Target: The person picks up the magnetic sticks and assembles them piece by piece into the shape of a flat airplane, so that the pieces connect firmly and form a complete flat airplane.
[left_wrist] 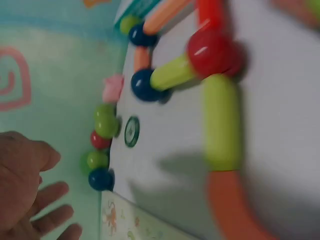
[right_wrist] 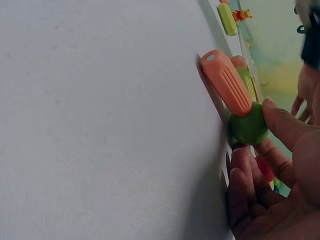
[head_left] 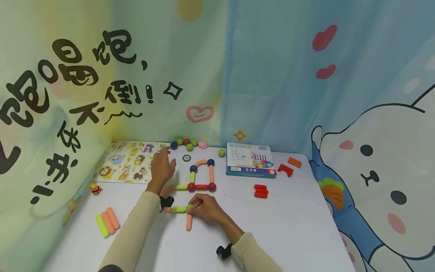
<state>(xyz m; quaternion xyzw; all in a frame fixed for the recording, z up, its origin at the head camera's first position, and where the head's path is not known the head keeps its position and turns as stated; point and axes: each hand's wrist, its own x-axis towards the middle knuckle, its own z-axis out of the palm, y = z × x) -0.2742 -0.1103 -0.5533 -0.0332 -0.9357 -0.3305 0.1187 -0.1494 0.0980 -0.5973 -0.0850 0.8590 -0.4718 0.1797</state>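
My right hand [head_left: 205,208] pinches a green ball [right_wrist: 249,125] between thumb and fingers. An orange rod [right_wrist: 227,82] and a light green rod [head_left: 178,209] stick out from that ball. With fingers spread and nothing in them, my left hand [head_left: 162,166] hovers above the animal board [head_left: 115,160], short of a dark blue ball [head_left: 174,146] in the back row. Past my right hand lies a joined frame of rods and balls, with red balls [head_left: 192,187] at its near corners and blue balls [head_left: 211,162] farther back. A curved orange rod [left_wrist: 230,205] partly hides under my left wrist.
At the back right stands a toy box [head_left: 250,160], with red rods [head_left: 261,191] and a red arched block [head_left: 285,170] near it. Loose rods [head_left: 108,222] lie at the left by a small bear figure [head_left: 95,189]. A pink figure [head_left: 202,145] sits by the back curtain.
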